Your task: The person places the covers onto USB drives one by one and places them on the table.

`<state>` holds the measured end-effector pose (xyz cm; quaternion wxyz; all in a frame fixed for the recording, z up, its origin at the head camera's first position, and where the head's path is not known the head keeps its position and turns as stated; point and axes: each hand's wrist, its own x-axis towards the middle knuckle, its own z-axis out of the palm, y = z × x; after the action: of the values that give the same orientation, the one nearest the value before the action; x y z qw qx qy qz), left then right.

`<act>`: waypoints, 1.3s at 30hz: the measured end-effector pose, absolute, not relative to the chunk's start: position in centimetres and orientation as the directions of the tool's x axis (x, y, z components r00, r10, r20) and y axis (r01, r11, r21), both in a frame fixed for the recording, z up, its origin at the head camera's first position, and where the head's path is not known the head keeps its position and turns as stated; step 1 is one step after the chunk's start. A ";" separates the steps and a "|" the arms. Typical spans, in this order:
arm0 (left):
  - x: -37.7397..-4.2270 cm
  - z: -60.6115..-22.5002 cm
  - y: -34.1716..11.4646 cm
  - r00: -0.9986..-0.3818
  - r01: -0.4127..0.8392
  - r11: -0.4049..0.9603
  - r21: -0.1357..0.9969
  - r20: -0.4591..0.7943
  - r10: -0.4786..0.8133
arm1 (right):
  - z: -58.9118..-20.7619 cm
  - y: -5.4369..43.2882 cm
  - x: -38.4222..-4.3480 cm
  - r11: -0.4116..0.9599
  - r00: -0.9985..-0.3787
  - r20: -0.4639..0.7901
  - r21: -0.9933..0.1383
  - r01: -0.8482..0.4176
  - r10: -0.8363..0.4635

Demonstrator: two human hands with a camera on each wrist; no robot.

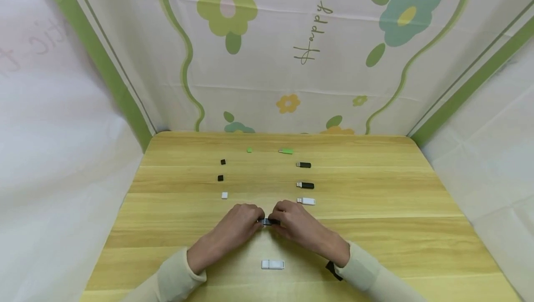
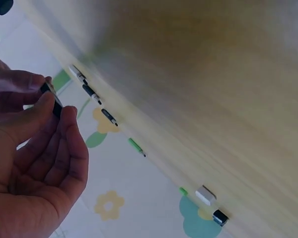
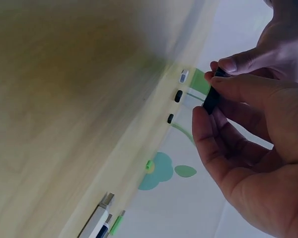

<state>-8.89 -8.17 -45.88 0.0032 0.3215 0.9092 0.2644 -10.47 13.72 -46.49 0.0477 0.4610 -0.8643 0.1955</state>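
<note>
Cream sleeves nearest; left hand and right hand, grip narrow, pinch a slim, black, shiny USB stick.

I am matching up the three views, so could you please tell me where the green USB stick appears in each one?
Head: the green USB stick is just right of centre, slightly below mid-height.
Left wrist: the green USB stick is left of centre, below mid-height.
Right wrist: the green USB stick is near the bottom, left of centre.
Shared landmark: the green cap, in all three.
</note>
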 end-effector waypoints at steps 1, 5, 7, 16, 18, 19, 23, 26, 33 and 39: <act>-8.8 -45.9 -8.2 -0.788 0.591 0.648 0.480 0.172 0.591 | -46.5 13.8 -10.4 0.491 -0.564 0.269 -0.296 -0.820 -0.781; -8.6 -46.2 -8.2 -0.767 0.624 0.637 0.453 0.200 0.610 | -46.8 13.9 -10.3 0.468 -0.542 0.283 -0.291 -0.835 -0.791; -8.6 -46.4 -8.1 -0.763 0.631 0.635 0.445 0.208 0.613 | -47.0 14.0 -10.2 0.461 -0.537 0.284 -0.294 -0.837 -0.794; -8.4 -46.8 -7.7 -0.784 0.601 0.652 0.462 0.180 0.595 | -47.3 13.9 -10.1 0.470 -0.539 0.244 -0.290 -0.834 -0.806; -8.5 -46.8 -7.7 -0.794 0.587 0.660 0.468 0.174 0.582 | -47.4 13.9 -10.1 0.475 -0.545 0.235 -0.296 -0.829 -0.805; -8.5 -46.8 -7.7 -0.798 0.582 0.665 0.468 0.171 0.578 | -47.4 13.9 -10.2 0.474 -0.546 0.236 -0.300 -0.828 -0.804; -8.6 -46.9 -7.6 -0.814 0.559 0.684 0.468 0.149 0.562 | -47.6 13.8 -10.2 0.483 -0.559 0.226 -0.315 -0.817 -0.798; -8.6 -47.0 -7.6 -0.817 0.551 0.696 0.461 0.131 0.561 | -47.9 13.7 -10.2 0.496 -0.571 0.219 -0.316 -0.809 -0.792; -8.7 -47.4 -7.5 -0.825 0.542 0.730 0.417 0.098 0.557 | -48.4 13.6 -10.1 0.557 -0.618 0.180 -0.298 -0.776 -0.765; -8.8 -47.7 -7.5 -0.823 0.549 0.744 0.382 0.094 0.560 | -48.6 13.5 -10.1 0.582 -0.638 0.149 -0.296 -0.757 -0.755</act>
<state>-8.81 -7.48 -47.71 0.0132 0.2969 0.9336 0.2002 -10.07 13.50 -48.62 0.0033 0.4252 -0.8894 0.1681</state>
